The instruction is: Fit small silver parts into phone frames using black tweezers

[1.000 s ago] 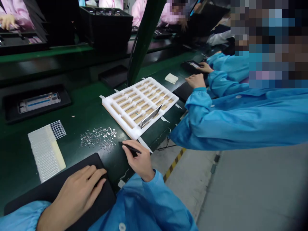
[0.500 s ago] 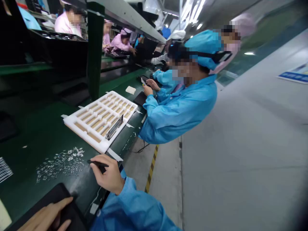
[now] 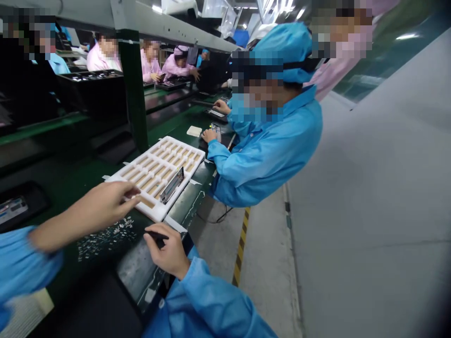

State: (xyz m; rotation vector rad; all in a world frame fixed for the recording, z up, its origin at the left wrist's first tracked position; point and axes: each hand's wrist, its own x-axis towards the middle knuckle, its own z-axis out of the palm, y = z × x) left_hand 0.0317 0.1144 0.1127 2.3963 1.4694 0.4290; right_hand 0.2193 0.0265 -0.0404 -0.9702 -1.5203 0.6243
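My left hand (image 3: 111, 202) reaches over the near left corner of a white foam tray (image 3: 120, 180). Its fingers are loosely bent, with the thumb apart and nothing seen between them. One phone-sized frame part (image 3: 172, 185) stands on edge in a slot near the tray's right side; the hand is apart from it. Close to the table edge, my right hand (image 3: 169, 251) is closed on a slim black tool (image 3: 157, 234), whose exact kind I cannot make out. Many tiny shiny pieces (image 3: 105, 239) lie scattered on the green table, partly hidden by my left forearm.
A black pad (image 3: 95, 305) lies at the near edge. At far left, a phone part sits in a black holder (image 3: 30, 206). A co-worker in blue (image 3: 268, 145) works beyond the tray. A green post (image 3: 134, 89) rises behind it. Others in pink sit across the line.
My left hand has left the black pad and moved forward to the tray's near corner. My right hand still holds the black tool. The view has shifted slightly.
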